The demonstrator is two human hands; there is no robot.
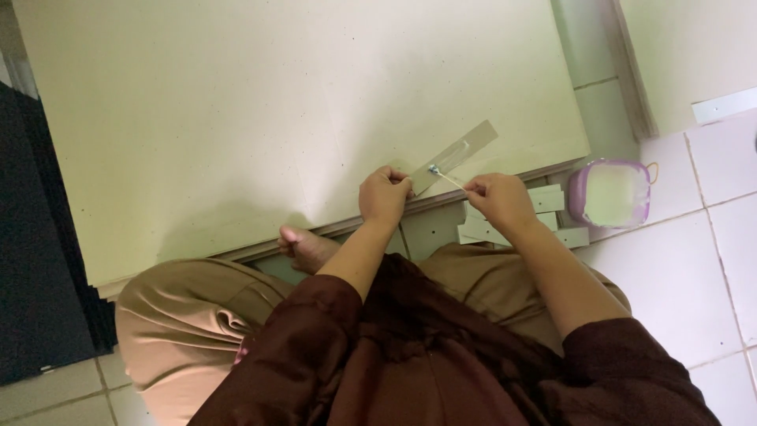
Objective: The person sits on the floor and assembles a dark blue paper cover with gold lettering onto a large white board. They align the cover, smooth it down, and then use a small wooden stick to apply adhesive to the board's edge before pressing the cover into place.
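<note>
Seated figure working at the edge of a large pale board (236, 118) that lies flat on the tiled floor (694, 268). The left hand (384, 195) is closed on the near end of a narrow grey-brown cardboard strip (456, 155), pinning it against the board's front edge; the strip runs obliquely up and to the right across the board. The right hand (498, 199) is pinched shut on a thin pale stick (449, 178), whose far tip meets the strip just beside the left hand, where a small bluish-white dab (433, 169) shows. The two hands sit near each other, level, separated only by the length of the stick. Beneath and just beyond the right hand, several further cut strips (552, 207) lie loosely stacked on the floor, by the board's corner. To their right stands a small lilac tub (611, 193) with a pale content and a thin wire handle, open at the top. A bare foot (303, 246) rests under the board's edge, left of the left forearm. Tan trousers and dark maroon sleeves fill the foreground.
</note>
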